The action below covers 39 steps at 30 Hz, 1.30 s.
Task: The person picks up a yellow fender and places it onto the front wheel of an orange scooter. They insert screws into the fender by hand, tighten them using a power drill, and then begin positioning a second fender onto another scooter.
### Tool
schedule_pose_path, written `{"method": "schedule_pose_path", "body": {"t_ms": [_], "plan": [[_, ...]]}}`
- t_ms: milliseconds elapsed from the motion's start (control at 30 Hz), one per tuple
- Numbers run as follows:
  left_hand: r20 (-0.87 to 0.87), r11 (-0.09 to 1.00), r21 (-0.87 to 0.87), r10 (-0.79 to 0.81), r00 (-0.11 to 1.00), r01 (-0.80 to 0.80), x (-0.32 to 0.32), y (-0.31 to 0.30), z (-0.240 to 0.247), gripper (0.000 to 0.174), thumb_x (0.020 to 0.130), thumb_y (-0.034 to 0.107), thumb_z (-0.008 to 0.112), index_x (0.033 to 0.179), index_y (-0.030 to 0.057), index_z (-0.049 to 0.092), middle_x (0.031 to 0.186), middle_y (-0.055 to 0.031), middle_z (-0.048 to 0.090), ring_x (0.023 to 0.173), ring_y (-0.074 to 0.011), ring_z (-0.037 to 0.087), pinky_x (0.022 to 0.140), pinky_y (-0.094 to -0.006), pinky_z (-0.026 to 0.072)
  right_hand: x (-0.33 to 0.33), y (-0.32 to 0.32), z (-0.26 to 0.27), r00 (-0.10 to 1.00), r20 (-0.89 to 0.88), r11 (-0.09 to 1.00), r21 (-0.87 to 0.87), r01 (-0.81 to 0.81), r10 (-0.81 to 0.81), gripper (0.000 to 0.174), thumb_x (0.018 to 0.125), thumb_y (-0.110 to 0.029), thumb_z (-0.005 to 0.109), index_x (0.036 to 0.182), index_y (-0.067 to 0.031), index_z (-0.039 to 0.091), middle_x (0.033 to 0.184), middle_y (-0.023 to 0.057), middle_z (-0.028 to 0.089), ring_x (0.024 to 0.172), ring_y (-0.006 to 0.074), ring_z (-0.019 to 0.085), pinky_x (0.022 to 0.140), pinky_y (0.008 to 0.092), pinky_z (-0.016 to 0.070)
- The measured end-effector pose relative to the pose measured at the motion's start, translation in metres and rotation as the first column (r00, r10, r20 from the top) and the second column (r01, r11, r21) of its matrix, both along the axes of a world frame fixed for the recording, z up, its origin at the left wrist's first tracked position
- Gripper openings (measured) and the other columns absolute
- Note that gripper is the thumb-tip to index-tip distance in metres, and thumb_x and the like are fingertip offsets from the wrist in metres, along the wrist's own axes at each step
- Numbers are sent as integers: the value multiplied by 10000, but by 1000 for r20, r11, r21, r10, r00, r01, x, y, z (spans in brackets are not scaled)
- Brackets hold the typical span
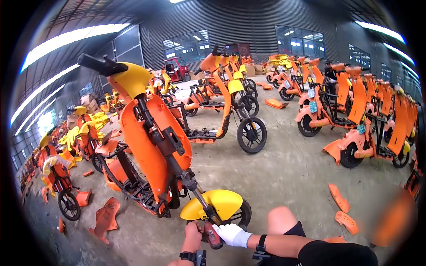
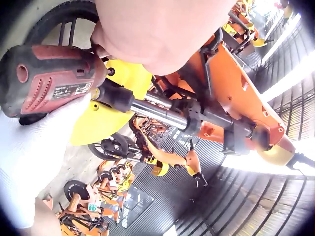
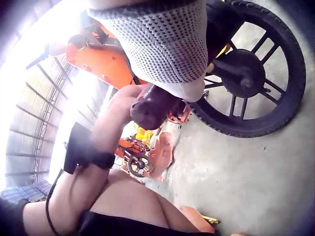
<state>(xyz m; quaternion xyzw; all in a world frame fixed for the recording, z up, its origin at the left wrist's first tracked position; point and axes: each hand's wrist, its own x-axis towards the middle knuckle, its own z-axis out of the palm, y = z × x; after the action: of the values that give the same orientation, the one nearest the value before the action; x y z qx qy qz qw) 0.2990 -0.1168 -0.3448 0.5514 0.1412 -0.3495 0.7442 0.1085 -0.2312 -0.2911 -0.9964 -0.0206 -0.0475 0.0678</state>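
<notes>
A white-gloved right hand [image 1: 233, 235] grips a red and black power driver [image 2: 59, 81] beside the front wheel [image 3: 295, 64] of an orange scooter. The driver's nose is close to the lower end of the front fork [image 2: 162, 115], alongside the yellow front fender [image 1: 219, 201]. My bare left hand [image 1: 193, 235] is on the other side of the driver, its curled fingertips next to the tool's nose and near the wheel. What those fingers hold, if anything, I cannot tell. In the right wrist view the glove [image 3: 157, 44] covers most of the tool.
Loose orange panels [image 1: 339, 198] lie on the concrete floor to the right, and another panel [image 1: 105, 219] to the left. Half-built scooters [image 1: 222, 106] stand behind, with a dense row of orange ones [image 1: 355, 106] at the right. My bare knee [image 1: 282, 219] is close to the wheel.
</notes>
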Motion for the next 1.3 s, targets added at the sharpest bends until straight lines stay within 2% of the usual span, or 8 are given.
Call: {"method": "schedule_pose_path", "body": {"t_ms": [233, 500, 700, 867, 900, 1000, 1167, 1300], "plan": [[-50, 995, -94, -41, 998, 37, -7, 4, 26, 143, 919, 116, 555, 792, 132, 492, 637, 13, 434, 538, -142, 414, 503, -321, 336, 0, 3, 8, 995, -92, 999, 18, 30, -28, 705, 792, -162, 634, 1413, 34, 362, 979, 182, 621, 824, 339, 652, 697, 430, 537], [-92, 993, -94, -79, 993, 71, 0, 14, 28, 74, 919, 126, 570, 848, 116, 551, 660, 14, 458, 561, -139, 426, 511, -316, 342, -5, 9, -14, 996, 88, 993, 115, -19, 9, 673, 793, -141, 621, 1395, 36, 379, 934, 195, 635, 759, 339, 659, 658, 429, 544], [-61, 990, -110, -98, 993, 91, 20, 23, 31, 84, 922, 112, 561, 846, 100, 525, 663, 1, 453, 536, -140, 421, 493, -299, 335, -56, 47, -57, 930, -100, 934, 93, -345, 353, 573, 856, -202, 546, 1392, -31, 436, 879, 133, 662, 711, 300, 673, 611, 422, 539], [-71, 978, -204, 27, 997, -41, 20, 26, 45, 136, 937, 126, 556, 819, 107, 490, 678, -8, 470, 557, -145, 444, 508, -301, 358, -24, 38, -97, 874, -372, 949, 162, -270, 312, 406, 825, -159, 571, 1206, -22, 527, 845, 181, 691, 756, 361, 690, 622, 464, 542], [-55, 973, -226, 43, 998, -55, 14, 27, 48, 126, 942, 129, 548, 832, 108, 492, 688, -10, 478, 575, -138, 460, 519, -296, 369, -19, 32, -120, 858, -400, 946, 163, -280, 323, 569, 794, -170, 605, 1324, -10, 472, 855, 191, 687, 764, 374, 687, 637, 462, 544], [-76, 949, -313, 11, 997, -35, -1, 34, 47, 49, 937, 88, 545, 963, 47, 552, 734, -25, 500, 639, -142, 490, 565, -295, 413, -4, 12, -158, 775, -482, 906, 109, -409, 408, 572, 823, -223, 627, 1359, -94, 475, 918, 181, 688, 815, 376, 686, 691, 482, 543], [-27, 954, -300, 5, 1000, -13, -12, 47, 63, 270, 961, 7, 483, 1226, -38, 508, 936, -90, 592, 760, -179, 546, 677, -320, 474, 8, -33, -166, 611, -629, 795, 20, -606, 481, 569, 838, -191, 624, 1382, -149, 463, 1034, 158, 671, 925, 357, 676, 789, 450, 536], [12, 955, -297, 1, 1000, 3, -15, 56, 61, 337, 995, 31, 430, 1322, -53, 449, 1091, -136, 632, 803, -182, 576, 719, -319, 504, -2, -53, -187, 651, -589, 804, -2, -594, 479, 600, 852, -178, 602, 1424, -169, 424, 1066, 156, 660, 950, 350, 666, 809, 440, 523]]}}
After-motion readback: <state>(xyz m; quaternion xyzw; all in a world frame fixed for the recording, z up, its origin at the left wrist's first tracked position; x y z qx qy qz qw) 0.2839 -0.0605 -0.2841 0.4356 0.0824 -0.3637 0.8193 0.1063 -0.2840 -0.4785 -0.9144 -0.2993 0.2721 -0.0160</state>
